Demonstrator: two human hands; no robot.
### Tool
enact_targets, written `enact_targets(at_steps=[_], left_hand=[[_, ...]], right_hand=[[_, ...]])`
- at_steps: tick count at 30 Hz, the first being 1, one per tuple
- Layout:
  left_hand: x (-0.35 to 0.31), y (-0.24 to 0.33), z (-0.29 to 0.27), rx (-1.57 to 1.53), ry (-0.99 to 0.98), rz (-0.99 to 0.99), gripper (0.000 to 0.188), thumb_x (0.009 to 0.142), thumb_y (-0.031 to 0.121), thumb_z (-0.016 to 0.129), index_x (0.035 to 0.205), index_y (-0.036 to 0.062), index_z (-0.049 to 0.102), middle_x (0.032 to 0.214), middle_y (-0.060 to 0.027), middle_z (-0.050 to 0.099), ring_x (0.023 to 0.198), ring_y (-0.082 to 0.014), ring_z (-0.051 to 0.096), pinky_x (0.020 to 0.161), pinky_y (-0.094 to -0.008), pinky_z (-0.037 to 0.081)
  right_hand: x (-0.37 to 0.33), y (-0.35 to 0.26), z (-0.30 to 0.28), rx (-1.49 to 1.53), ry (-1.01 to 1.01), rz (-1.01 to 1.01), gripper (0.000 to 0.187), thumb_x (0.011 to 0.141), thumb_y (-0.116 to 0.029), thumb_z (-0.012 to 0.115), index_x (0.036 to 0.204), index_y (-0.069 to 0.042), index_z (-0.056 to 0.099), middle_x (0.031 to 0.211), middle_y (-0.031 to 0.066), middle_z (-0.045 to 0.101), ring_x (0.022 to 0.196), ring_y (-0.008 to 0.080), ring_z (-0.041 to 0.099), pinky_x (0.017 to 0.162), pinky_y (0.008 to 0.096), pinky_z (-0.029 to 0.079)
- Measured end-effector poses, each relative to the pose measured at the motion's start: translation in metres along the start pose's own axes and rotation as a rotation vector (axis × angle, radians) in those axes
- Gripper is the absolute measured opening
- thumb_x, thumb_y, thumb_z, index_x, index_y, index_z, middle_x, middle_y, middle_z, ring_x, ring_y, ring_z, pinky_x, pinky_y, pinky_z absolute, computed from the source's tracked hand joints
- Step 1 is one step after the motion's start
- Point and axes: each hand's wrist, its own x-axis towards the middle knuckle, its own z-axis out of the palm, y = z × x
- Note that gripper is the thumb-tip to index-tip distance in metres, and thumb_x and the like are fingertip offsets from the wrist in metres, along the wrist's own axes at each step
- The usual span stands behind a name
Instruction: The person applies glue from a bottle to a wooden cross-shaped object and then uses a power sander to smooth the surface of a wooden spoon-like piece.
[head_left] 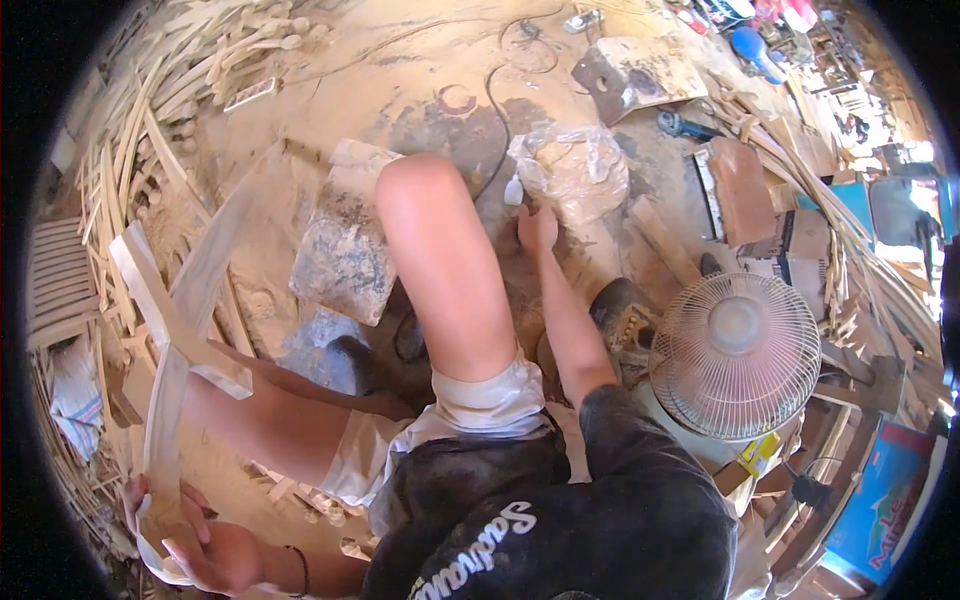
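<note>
My left hand [205, 545], at the lower left, is closed around the lower end of a pale wooden frame piece [168, 400]. The piece has curved, joined members and rises beside my bent left leg. My right hand [538, 228] reaches down past my right knee to the dusty floor, its fingers curled. Right at those fingertips lies a small white object [513, 190], perhaps a little bottle. What the fingers grip, if anything, is hidden. Just beyond them sits a clear plastic bag [572, 172] filled with something tan.
A wire-caged fan [735, 355] stands close on my right. Wood strips [150, 110] pile along the left. A dusty block [345, 250] lies by my knee, and a dark cable [492, 110] crosses the floor. A power tool [685, 125] and a brown box [740, 190] lie at right.
</note>
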Motion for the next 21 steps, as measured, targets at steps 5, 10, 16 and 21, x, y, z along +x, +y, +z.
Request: enact_targets(at_steps=[5,10,16,21], left_hand=[[-0.003,0.021,0.055,0.279,0.016,0.301,0.064,0.095,0.04,0.054,0.131,-0.0127,0.054,0.132,-0.0266,0.057,0.125,-0.0368,0.054,0.107,-0.0461,0.042],[-0.004,0.027,0.076,0.252,-0.031,0.364,0.067,0.093,0.042,0.053,0.133,-0.0116,0.051,0.139,-0.0283,0.051,0.129,-0.0393,0.05,0.118,-0.0507,0.029],[-0.013,0.027,0.086,-0.148,-0.211,0.201,0.067,0.079,0.033,0.068,0.129,-0.0039,0.041,0.103,-0.0154,0.053,0.104,-0.0322,0.053,0.112,-0.0614,0.029],[-0.019,0.042,0.087,-0.304,-0.001,0.128,0.054,0.066,0.021,0.074,0.11,0.0089,0.044,0.083,-0.0072,0.047,0.083,-0.0228,0.048,0.096,-0.0497,0.034]], right_hand=[[0.049,-0.026,0.03,-0.241,-0.147,0.011,0.047,0.089,-0.037,0.072,0.12,-0.002,0.069,0.115,0.0206,0.073,0.107,0.0378,0.069,0.093,0.0482,0.053],[0.057,-0.02,0.033,0.086,-0.396,0.08,0.044,0.087,-0.025,0.078,0.121,0.0,0.069,0.111,0.0149,0.074,0.093,0.0224,0.072,0.08,0.0392,0.058],[0.006,-0.091,-0.009,0.805,-0.438,-0.081,0.03,0.092,-0.009,0.075,0.12,-0.004,0.067,0.101,0.0042,0.073,0.086,0.0116,0.068,0.071,0.029,0.055],[-0.058,-0.2,-0.121,1.046,-0.482,-0.315,0.027,0.098,-0.006,0.066,0.124,-0.005,0.06,0.114,0.0084,0.071,0.093,0.0176,0.07,0.076,0.0311,0.056]])
